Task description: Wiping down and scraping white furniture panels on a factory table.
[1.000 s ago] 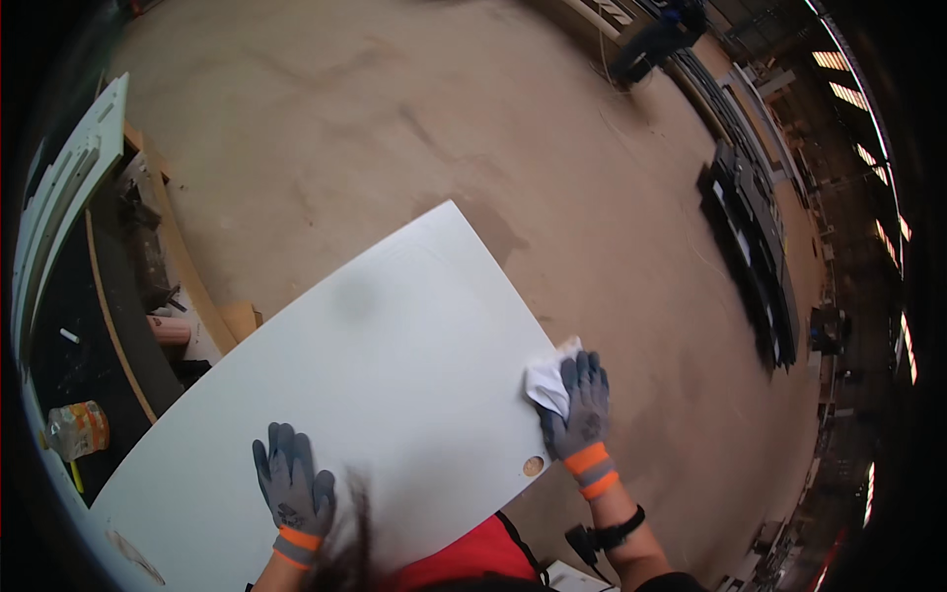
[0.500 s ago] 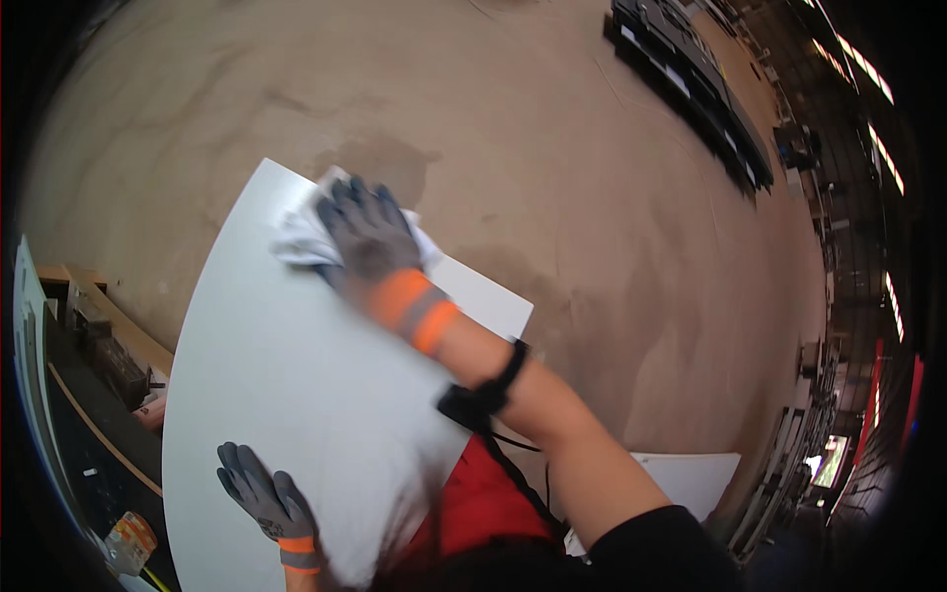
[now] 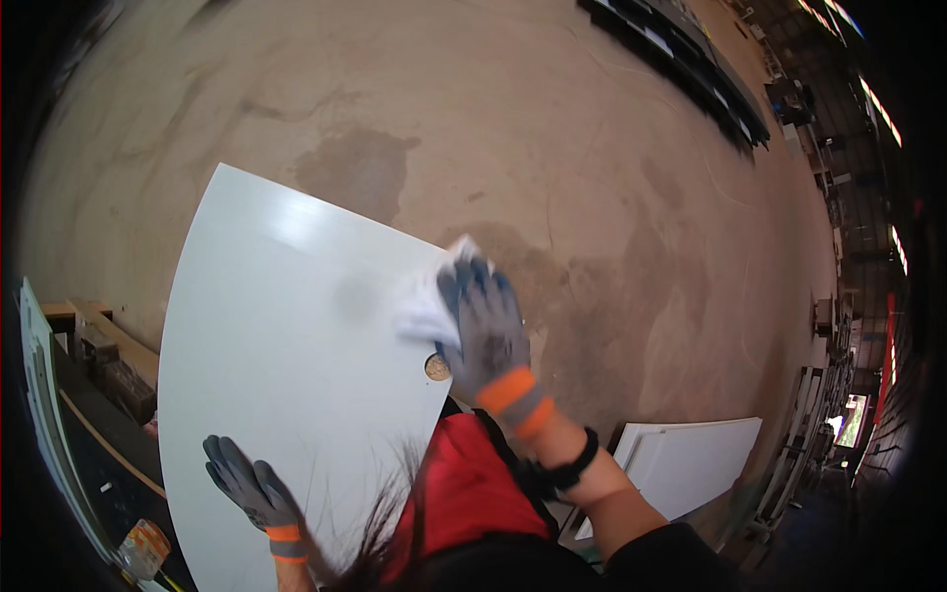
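A large white panel (image 3: 296, 355) lies before me, with a round hole (image 3: 437, 368) near its right edge. At the panel's far right corner my right hand (image 3: 488, 326), in a grey glove with an orange cuff, presses a white cloth (image 3: 426, 306) against the surface. Part of the cloth is hidden under the palm, and its edge is blurred. My left hand (image 3: 252, 485), gloved alike, rests on the near left part of the panel with its fingers stretched out and nothing in them.
White panels (image 3: 691, 464) are stacked low on the right. On the left are a dark surface (image 3: 109, 444), a roll of tape (image 3: 146, 546) and wooden boards (image 3: 123, 340). Long black pieces (image 3: 681, 64) lie on the concrete floor (image 3: 473, 118) at the far right.
My right hand has swept the cloth rightward and nearer to me, from the panel's far edge to its right corner. The round hole now shows. My left hand has hardly moved.
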Demonstrator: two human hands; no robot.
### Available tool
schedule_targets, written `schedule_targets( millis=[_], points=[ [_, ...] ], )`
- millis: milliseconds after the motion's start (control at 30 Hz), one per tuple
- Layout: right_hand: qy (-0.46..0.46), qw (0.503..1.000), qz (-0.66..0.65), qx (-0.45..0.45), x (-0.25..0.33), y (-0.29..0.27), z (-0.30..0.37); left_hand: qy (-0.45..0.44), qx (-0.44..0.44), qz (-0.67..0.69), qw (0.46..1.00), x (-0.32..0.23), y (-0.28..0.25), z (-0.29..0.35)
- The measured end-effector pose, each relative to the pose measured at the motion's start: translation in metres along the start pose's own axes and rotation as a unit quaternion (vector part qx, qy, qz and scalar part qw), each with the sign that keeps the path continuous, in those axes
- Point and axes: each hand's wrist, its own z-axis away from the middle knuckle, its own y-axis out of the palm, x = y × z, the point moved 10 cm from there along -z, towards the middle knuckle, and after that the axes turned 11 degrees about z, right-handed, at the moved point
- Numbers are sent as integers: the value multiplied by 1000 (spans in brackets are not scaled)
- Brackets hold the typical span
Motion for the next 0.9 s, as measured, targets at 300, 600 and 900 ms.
schedule_targets(
  millis=[300,600,900],
  points=[
    [-34,996,-82,-13,13,-2,40,1,-12,-3,1000,10,5,7],
    [37,996,-48,-63,-17,0,-13,3,-14,-1,1000,-3,-1,2],
    [-157,986,-34,-46,145,18,-179,-52,-25,152,987,25,11,10]
  ],
)
